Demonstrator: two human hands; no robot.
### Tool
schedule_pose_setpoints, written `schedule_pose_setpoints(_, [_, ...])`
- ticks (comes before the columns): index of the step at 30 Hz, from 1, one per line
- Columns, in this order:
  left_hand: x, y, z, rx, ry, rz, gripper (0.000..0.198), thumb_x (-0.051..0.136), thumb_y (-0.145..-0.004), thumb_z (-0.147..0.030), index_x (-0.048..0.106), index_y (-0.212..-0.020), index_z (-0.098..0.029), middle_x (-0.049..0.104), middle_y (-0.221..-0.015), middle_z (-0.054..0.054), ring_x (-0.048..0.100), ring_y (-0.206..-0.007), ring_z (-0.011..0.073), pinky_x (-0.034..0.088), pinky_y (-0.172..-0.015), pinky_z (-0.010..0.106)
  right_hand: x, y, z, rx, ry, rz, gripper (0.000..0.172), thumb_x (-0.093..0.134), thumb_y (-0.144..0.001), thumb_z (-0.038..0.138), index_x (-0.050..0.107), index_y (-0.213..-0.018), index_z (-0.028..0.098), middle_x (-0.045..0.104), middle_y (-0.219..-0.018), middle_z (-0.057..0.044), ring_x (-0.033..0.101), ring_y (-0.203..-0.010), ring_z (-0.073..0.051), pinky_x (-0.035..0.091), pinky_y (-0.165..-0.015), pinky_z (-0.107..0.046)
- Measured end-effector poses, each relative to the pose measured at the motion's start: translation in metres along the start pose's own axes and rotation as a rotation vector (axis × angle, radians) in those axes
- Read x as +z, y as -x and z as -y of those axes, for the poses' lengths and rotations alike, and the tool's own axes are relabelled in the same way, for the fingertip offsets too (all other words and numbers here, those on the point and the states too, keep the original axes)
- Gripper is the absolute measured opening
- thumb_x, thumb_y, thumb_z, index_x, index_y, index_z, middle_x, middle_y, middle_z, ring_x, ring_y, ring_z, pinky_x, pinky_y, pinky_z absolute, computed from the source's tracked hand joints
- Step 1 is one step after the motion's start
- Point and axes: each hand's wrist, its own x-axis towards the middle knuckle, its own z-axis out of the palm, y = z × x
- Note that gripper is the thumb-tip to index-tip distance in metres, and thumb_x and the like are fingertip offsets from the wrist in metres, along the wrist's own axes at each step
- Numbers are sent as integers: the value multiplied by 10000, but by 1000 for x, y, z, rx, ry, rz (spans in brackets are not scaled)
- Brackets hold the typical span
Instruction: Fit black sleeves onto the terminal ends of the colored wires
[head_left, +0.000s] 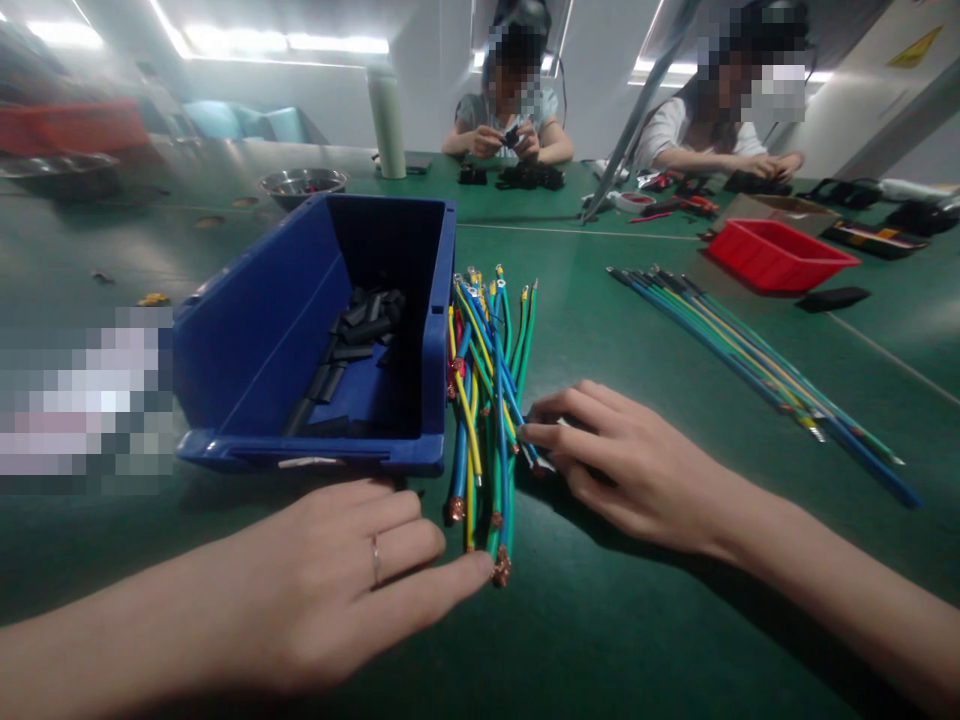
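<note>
A bundle of short blue, green and yellow wires (487,400) with bare copper ends lies on the green table, just right of a blue bin (300,330). My left hand (337,580) rests flat near the bin's front edge, fingers stretched out, its fingertips touching the near ends of the wires. My right hand (630,460) lies on the table to the right of the bundle, fingers extended toward it, fingertips on the rightmost wires and a small dark piece.
The blue bin holds several black tube pieces (360,330). A second bundle of longer wires (750,360) lies at the right, a red tray (780,255) behind it. Two other people work at the far table edge. A metal bowl (304,185) and a bottle (388,120) stand behind the bin.
</note>
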Motion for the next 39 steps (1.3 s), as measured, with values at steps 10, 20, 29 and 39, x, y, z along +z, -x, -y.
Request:
schedule_pose_setpoints(10, [0,2,0,0,-7,-12,432,162,-1068,-113,520,-1308,-138,740,-906,41,652,-708,179,503,-642,302,-3,-2,1,109,-95,-92,226,454,-998,267,644,-935,162,614,-908,-81,534,-809,-181,412,-712,-336])
schedule_pose_setpoints(20, [1,3,1,-8,-14,32,414,189,-1066,-111,489,-1348,-150,733,-930,37,648,-748,173,522,-700,299,-4,-2,-2,475,-448,-102,201,661,-878,378,587,-922,197,605,-773,3,560,-651,-120,453,-567,-247])
schedule_pose_setpoints(29, [1,5,0,-9,-2,52,425,199,-1054,-102,477,-1372,-151,739,-954,49,652,-751,187,523,-714,315,-20,0,-2,678,-846,65,662,551,-873,270,343,-1499,216,641,-834,-18,591,-634,-137,503,-517,-254])
schedule_pose_setpoints(39, [-1,-1,-1,-7,-8,12,464,116,-1064,-113,510,-1306,-151,740,-892,37,655,-682,177,522,-659,303,-24,-3,-6,827,-959,6,517,635,-871,510,625,-1279,193,574,-600,32,512,-503,-103,348,-406,-210])
